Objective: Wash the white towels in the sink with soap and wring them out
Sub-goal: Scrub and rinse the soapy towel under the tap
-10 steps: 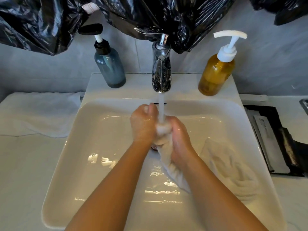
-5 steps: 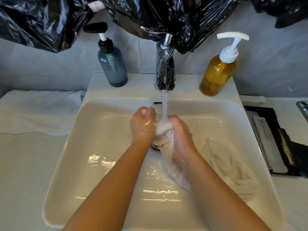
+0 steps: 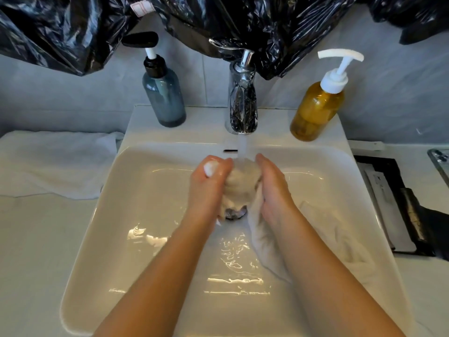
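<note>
A bunched wet white towel (image 3: 243,183) sits between my hands under the running water from the chrome faucet (image 3: 241,103). My left hand (image 3: 209,188) grips its left side, with a dab of foam on the knuckles. My right hand (image 3: 273,188) presses against its right side, fingers fairly straight, and the towel's tail hangs down under that wrist. A second white towel (image 3: 345,242) lies crumpled on the right slope of the white sink (image 3: 136,234). An amber soap bottle (image 3: 315,110) with a white pump stands behind the sink on the right.
A blue-grey pump bottle (image 3: 164,98) stands back left. A dry white towel (image 3: 56,161) lies flat on the counter at the left. A black tray (image 3: 398,210) with packets sits on the right. Black plastic bags (image 3: 218,23) hang over the wall.
My hands have spread apart and opened the towel bundle wider under the stream. The right hand's fingers have straightened.
</note>
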{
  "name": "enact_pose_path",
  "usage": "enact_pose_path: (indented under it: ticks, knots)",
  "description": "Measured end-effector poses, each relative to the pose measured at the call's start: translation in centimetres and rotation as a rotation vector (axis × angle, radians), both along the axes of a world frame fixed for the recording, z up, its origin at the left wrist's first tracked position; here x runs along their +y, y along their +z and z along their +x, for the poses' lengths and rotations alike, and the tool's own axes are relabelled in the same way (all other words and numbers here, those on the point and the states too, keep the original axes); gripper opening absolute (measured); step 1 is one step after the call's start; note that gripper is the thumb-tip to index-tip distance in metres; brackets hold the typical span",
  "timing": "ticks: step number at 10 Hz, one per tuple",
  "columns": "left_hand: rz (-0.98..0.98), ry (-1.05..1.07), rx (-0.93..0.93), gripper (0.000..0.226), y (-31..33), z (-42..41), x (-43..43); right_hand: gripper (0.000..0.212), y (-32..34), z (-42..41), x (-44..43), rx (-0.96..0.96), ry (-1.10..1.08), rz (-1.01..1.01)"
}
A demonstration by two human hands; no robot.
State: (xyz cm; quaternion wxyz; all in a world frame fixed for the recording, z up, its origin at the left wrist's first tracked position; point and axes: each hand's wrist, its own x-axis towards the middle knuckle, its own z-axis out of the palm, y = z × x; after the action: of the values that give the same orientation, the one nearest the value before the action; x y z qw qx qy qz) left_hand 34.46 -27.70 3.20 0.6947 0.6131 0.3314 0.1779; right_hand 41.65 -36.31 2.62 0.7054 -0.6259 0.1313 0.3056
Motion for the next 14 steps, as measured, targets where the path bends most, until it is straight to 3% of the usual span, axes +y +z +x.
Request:
enact_pose_path:
  ticks: [1,2,3,4,5,6,7,8,9,10,11,12,13,14]
  knots:
    - [0.251,0.082,0.056,0.025,-0.9,1.1,-2.4,0.028,0.7,-1.5,1.0,0.083,0.053,0.143]
    - [0.259,0.217,0.204,0.038,-1.5,3.3,-0.5,0.014,1.5,-2.9,1.1,0.013,0.104,0.105]
    - [0.141,0.215,0.200,0.032,-1.5,3.5,0.4,0.009,2.4,-3.2,0.7,-0.003,0.100,0.093]
    - [0.218,0.019,0.209,0.030,-1.0,2.0,-2.0,0.016,1.8,-2.1,0.8,-0.042,0.031,0.077]
    - [0.343,0.032,0.186,0.030,-0.9,2.4,-1.9,0.020,0.7,-3.0,0.9,0.062,0.045,0.152]
    - [0.467,-0.004,0.336,0.033,-1.2,3.9,1.0,0.016,-0.2,-3.0,0.0,-0.042,0.128,0.080]
    - [0.575,-0.356,0.494,0.017,-1.5,2.4,3.8,0.020,0.1,-0.8,-1.1,-0.157,0.147,-0.078]
    - [0.507,-0.720,0.316,0.027,-0.7,0.1,5.0,0.023,0.5,0.1,-1.6,-0.253,0.173,-0.077]
    - [0.432,-0.913,0.226,0.058,0.7,-0.1,3.4,0.025,1.3,-0.1,-1.4,-0.370,0.361,-0.111]
    - [0.509,-0.766,0.230,0.033,1.4,0.4,2.1,0.019,1.2,0.3,-1.6,-0.394,0.212,-0.168]
    - [0.424,-0.615,0.208,0.012,1.3,0.6,2.4,0.041,0.4,0.3,-2.3,-0.320,0.223,-0.041]
    - [0.403,-0.582,0.153,0.015,2.2,0.7,2.6,0.054,-0.8,-0.4,-3.5,-0.247,0.494,-0.036]
    - [0.316,-0.475,0.138,0.014,3.1,0.6,3.4,0.046,-1.9,-1.6,-5.0,-0.224,0.463,0.109]
    - [0.243,-0.436,0.087,0.038,2.7,-0.5,5.4,0.017,-0.8,-1.5,-5.2,-0.326,0.265,0.067]
